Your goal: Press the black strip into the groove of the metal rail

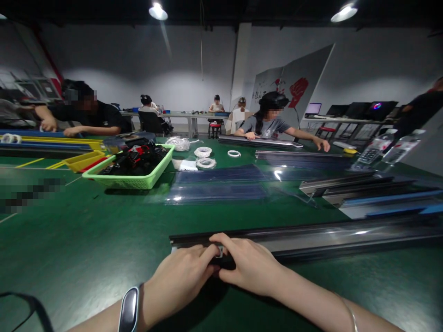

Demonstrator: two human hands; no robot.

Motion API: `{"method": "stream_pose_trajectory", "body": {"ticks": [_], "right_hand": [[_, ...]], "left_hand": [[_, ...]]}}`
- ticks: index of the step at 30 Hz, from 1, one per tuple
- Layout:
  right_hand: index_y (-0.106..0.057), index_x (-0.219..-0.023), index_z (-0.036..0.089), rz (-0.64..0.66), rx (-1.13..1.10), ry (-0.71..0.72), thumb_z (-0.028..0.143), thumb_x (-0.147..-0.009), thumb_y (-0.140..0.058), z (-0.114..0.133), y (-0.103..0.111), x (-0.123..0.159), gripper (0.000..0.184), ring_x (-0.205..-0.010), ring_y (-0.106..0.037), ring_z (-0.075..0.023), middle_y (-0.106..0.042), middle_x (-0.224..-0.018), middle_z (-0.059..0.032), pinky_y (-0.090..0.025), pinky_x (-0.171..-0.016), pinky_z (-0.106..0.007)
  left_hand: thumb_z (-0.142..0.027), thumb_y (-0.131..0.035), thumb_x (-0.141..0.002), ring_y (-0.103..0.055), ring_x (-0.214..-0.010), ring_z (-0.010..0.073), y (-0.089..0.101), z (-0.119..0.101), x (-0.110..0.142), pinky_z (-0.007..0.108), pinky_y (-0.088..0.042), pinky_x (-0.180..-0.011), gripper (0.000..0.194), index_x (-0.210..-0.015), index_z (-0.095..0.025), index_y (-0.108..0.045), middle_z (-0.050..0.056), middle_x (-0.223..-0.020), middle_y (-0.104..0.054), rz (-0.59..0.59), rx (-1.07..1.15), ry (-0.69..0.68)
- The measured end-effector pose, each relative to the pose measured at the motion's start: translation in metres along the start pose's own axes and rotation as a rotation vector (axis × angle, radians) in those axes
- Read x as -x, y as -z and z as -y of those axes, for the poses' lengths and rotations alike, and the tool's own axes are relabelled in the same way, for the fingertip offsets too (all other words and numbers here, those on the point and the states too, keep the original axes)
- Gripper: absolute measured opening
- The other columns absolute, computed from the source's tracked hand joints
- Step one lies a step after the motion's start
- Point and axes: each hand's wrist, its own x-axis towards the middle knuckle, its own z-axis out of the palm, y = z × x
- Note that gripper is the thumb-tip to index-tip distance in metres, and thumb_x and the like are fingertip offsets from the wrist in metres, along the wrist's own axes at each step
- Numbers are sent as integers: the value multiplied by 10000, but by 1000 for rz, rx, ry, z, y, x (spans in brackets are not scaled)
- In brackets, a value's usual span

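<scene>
A long black-edged profile strip (pixel 321 237) with a pale metallic middle lies across the green table in front of me, running off to the right. Both my hands meet at its near edge, close to the left end. My left hand (pixel 182 274) has its fingers bent inward on a small black piece (pixel 226 262) with a shiny metal bit. From the other side, my right hand (pixel 251 265) curls its thumb and index finger around the same piece. My fingers partly cover it, so how it sits against the strip cannot be made out.
Beyond the strip lie clear plastic sheets (pixel 221 191) and a light-green basket (pixel 148 180) of black and red parts. Rolls of white tape (pixel 203 152) lie behind. More profiles (pixel 374 193) and water bottles (pixel 372 150) are at right. A co-worker (pixel 270 122) reaches across opposite.
</scene>
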Motion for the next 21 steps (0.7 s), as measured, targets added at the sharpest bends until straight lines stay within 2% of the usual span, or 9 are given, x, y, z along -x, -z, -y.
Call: {"method": "stream_pose_trajectory", "body": {"ticks": [4,11,16,21], "right_hand": [[-410,-1195,290,-6,49,0,330,-735,-604,-1,-2,0,501,-889,-622,-232,-651,-966,-29,-446,-722,-306],[-427,-1117,269,12,119,21,281,-756,-599,-3,-4,-1,400,-832,-631,-219,-649,-881,-8,-433,-655,-284],[-413,-1142,268,-3,135,-1,300,-750,-595,-3,-5,-2,433,-869,-627,-232,-652,-927,-24,-436,-685,-304],[-436,-1091,253,9,146,8,282,-752,-584,-3,-6,-2,372,-845,-632,-230,-656,-898,-25,-431,-658,-291]], "left_hand": [[-201,-412,-901,-611,-783,195,0,-1,0,323,-500,-677,163,-1060,-223,-437,20,-898,-614,16,0,-2],[-206,-413,-900,-605,-806,193,1,0,0,329,-503,-701,189,-1086,-223,-435,27,-922,-602,21,13,6],[-225,-396,-909,-605,-801,199,0,1,0,344,-507,-705,181,-1086,-223,-435,29,-907,-598,16,21,6],[-230,-402,-906,-613,-829,212,-1,1,0,357,-509,-729,182,-1084,-226,-438,35,-907,-610,28,41,23]]}}
